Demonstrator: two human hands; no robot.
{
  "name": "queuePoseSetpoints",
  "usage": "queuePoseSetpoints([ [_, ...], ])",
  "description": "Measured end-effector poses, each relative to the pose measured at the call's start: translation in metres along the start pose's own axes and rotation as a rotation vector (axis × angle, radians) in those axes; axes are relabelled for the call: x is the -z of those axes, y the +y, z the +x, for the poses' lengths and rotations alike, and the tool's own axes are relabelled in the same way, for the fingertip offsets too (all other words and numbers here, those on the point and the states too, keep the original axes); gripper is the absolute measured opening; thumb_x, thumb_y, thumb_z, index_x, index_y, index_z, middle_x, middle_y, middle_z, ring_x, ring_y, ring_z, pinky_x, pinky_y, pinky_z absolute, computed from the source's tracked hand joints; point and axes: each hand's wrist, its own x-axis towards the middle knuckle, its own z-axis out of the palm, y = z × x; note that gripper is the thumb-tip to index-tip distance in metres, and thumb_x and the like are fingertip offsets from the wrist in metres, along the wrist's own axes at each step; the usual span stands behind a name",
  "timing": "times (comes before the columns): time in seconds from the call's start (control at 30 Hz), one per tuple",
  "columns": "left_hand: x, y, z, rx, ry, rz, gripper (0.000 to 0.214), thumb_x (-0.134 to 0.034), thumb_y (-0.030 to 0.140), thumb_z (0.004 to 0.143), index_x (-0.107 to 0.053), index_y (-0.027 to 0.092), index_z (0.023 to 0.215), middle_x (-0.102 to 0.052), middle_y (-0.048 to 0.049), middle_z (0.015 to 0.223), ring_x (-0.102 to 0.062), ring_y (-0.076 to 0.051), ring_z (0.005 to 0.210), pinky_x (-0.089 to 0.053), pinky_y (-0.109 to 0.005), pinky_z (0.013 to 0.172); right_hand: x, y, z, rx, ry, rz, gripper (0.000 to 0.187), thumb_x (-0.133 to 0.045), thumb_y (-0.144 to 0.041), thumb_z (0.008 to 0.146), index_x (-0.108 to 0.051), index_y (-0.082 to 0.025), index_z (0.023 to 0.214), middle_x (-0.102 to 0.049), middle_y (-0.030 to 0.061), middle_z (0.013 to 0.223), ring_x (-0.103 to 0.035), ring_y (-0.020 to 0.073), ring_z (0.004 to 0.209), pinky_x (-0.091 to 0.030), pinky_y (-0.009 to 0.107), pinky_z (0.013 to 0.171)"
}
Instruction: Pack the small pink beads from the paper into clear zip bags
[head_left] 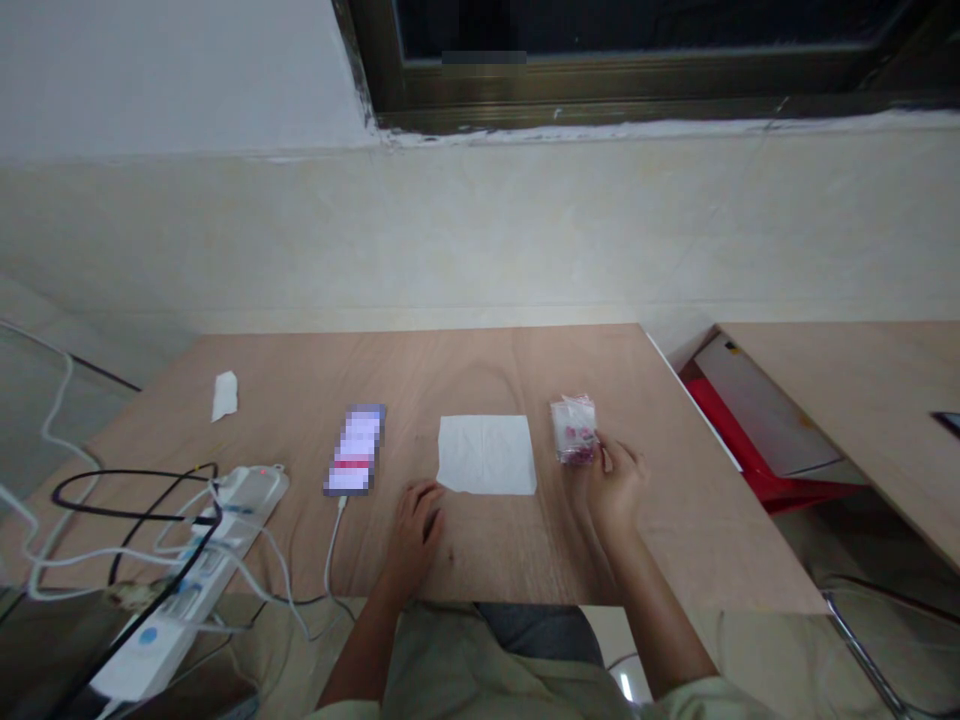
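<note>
right hand (619,485) touched small clear-plastic packet with white-and-pink contents (574,430), right of white rectangular paper sheet (487,455); grip unclear | left hand (411,528) lay loose, unladen, beside sheet | step seemed packet handling; next move called for sure pinch

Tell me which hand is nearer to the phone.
Left. The left hand lies to the right of the phone and closer to the person; the right hand is farther off, past the white paper, beside the plastic packet.
</note>
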Motion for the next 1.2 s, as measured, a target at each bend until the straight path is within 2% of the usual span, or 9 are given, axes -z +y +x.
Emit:
queuePoseSetpoints([
  [0.17, 0.000, -0.003, -0.001, 0.012, -0.002, -0.053, 0.027, -0.039, 0.020, 0.078, -0.049, 0.020, 0.103, -0.047, -0.0069, 0.110, -0.041, -0.021, 0.108, -0.032, -0.045, 0.095, 0.013, -0.012, -0.003, -0.017, 0.096, 0.038, 0.029, -0.039, -0.027, 0.077, -0.062, -0.012, 0.087, -0.062, 0.0130, 0.086, -0.052, 0.0228, 0.084, -0.034, 0.040, 0.080],
  [0.3, 0.006, -0.003, 0.005, 0.117, 0.065, -0.159, 0.028, -0.041, 0.021, 0.077, -0.047, 0.019, 0.104, -0.049, -0.0081, 0.109, -0.044, -0.021, 0.106, -0.035, -0.042, 0.094, 0.024, -0.029, -0.010, -0.163, 0.086, 0.342, 0.028, -0.043, -0.033, 0.076, -0.058, -0.014, 0.091, -0.060, 0.0101, 0.092, -0.053, 0.0204, 0.088, -0.037, 0.037, 0.080],
  [0.4, 0.018, 0.012, 0.019, 0.157, 0.082, -0.253, 0.033, -0.043, 0.026, 0.077, -0.045, 0.018, 0.109, -0.048, -0.0092, 0.114, -0.042, -0.021, 0.110, -0.033, -0.040, 0.095, 0.017, -0.043, -0.024, -0.301, -0.242, 0.743, 0.026, -0.048, -0.037, 0.073, -0.058, -0.016, 0.084, -0.062, 0.0079, 0.087, -0.055, 0.0194, 0.083, -0.040, 0.035, 0.076],
  [0.47, 0.026, 0.030, 0.033, 0.141, -0.035, -0.396, 0.035, -0.042, 0.029, 0.078, -0.043, 0.020, 0.112, -0.051, -0.0081, 0.113, -0.049, -0.018, 0.103, -0.041, -0.034, 0.087, 0.005, -0.049, -0.036, -0.406, -0.509, 0.908, 0.027, -0.051, -0.040, 0.069, -0.058, -0.016, 0.079, -0.063, 0.0068, 0.079, -0.057, 0.0185, 0.074, -0.043, 0.033, 0.069],
  [0.57, 0.037, 0.052, 0.049, 0.171, -0.216, -0.559, 0.031, -0.042, 0.034, 0.079, -0.049, 0.018, 0.104, -0.062, -0.0029, 0.079, -0.059, -0.014, 0.072, -0.048, -0.028, 0.068, -0.014, -0.054, -0.050, -0.508, -0.750, 0.981, 0.030, -0.052, -0.043, 0.068, -0.058, -0.016, 0.076, -0.061, 0.0039, 0.070, -0.054, 0.0153, 0.062, -0.042, 0.029, 0.060],
  [0.73, 0.045, 0.055, 0.058, 0.320, -0.277, -0.704, 0.021, -0.054, 0.035, 0.070, -0.056, 0.015, 0.072, -0.056, 0.0037, 0.056, -0.055, -0.010, 0.053, -0.048, -0.025, 0.057, -0.031, -0.054, -0.056, -0.541, -0.814, 0.933, 0.028, -0.051, -0.043, 0.067, -0.054, -0.015, 0.072, -0.055, 0.0021, 0.064, -0.050, 0.0138, 0.058, -0.041, 0.027, 0.056],
  [0.9, 0.047, 0.050, 0.060, 0.469, -0.332, -0.794, 0.025, -0.064, 0.034, 0.060, -0.051, 0.013, 0.061, -0.057, 0.0032, 0.053, -0.057, -0.010, 0.051, -0.048, -0.024, 0.053, -0.025, -0.069, -0.051, -0.298, -0.340, 0.523, 0.023, -0.053, -0.037, 0.066, -0.048, -0.017, 0.076, -0.051, 0.0020, 0.073, -0.047, 0.0140, 0.064, -0.039, 0.027, 0.059],
  [1.07, 0.046, 0.057, 0.064, 0.419, -0.365, -0.737, 0.024, -0.064, 0.031, 0.059, -0.047, 0.014, 0.055, -0.053, 0.0054, 0.047, -0.053, -0.009, 0.046, -0.044, -0.021, 0.047, -0.022, -0.104, -0.049, -0.110, -0.755, 0.523, 0.014, -0.045, -0.030, 0.073, -0.048, -0.017, 0.067, -0.050, -0.0009, 0.061, -0.045, 0.0113, 0.055, -0.035, 0.023, 0.053],
  [1.2, 0.045, 0.058, 0.062, 0.339, -0.375, -0.639, 0.020, -0.058, 0.027, 0.065, -0.047, 0.015, 0.055, -0.050, 0.0060, 0.043, -0.048, -0.007, 0.042, -0.037, -0.018, 0.043, -0.029, -0.111, -0.047, -0.128, -0.849, 0.481, 0.013, -0.047, -0.026, 0.071, -0.049, -0.016, 0.061, -0.050, -0.0010, 0.057, -0.045, 0.0109, 0.055, -0.034, 0.022, 0.053],
])
